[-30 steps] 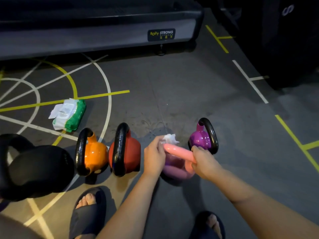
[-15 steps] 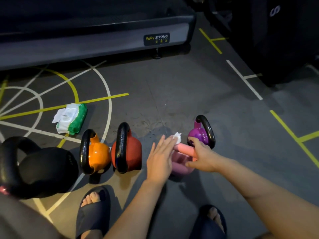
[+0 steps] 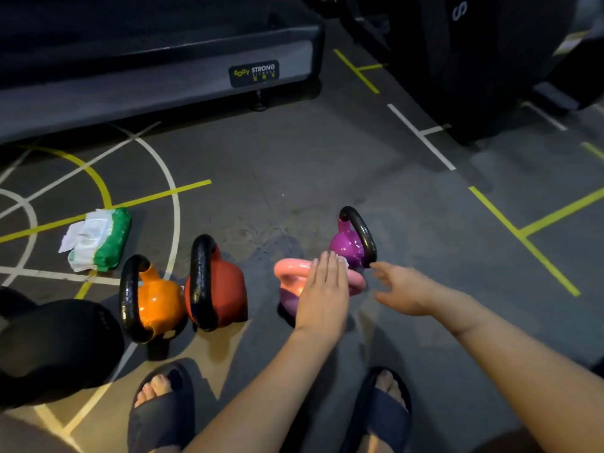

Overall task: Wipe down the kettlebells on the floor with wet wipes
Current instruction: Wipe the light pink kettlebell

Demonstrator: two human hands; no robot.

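my left hand [image 3: 323, 289] lies flat, fingers straight and close together, pressed palm-down across the handle of the pink kettlebell [image 3: 289, 273]; a scrap of white wet wipe [image 3: 342, 259] peeks out at my fingertips, pinned between them and the handle. my right hand [image 3: 402, 289] is loose and empty, fingers spread and a little blurred, just beside the far end of that handle; i cannot tell whether it touches. the pink kettlebell has a smooth, glossy, rounded handle and a body that shades to lilac lower down, and it stands on the floor [image 3: 294, 165] between the red kettlebell [image 3: 225, 289] and the purple kettlebell [image 3: 346, 245], close in front of my feet. the purple one is small and shiny with a thick black looped handle. the red one looks matte, the orange kettlebell [image 3: 160, 302] beside it wet-glossy, both with rough black handles. further to my left sits a big black kettlebell [image 3: 55, 341], dull and round. beyond them lies the soft green and white pack of wet wipes [image 3: 101, 240], its flap open. the floor is grey and speckled, with white and yellow painted lines. my toes show in dark slides [image 3: 163, 413].
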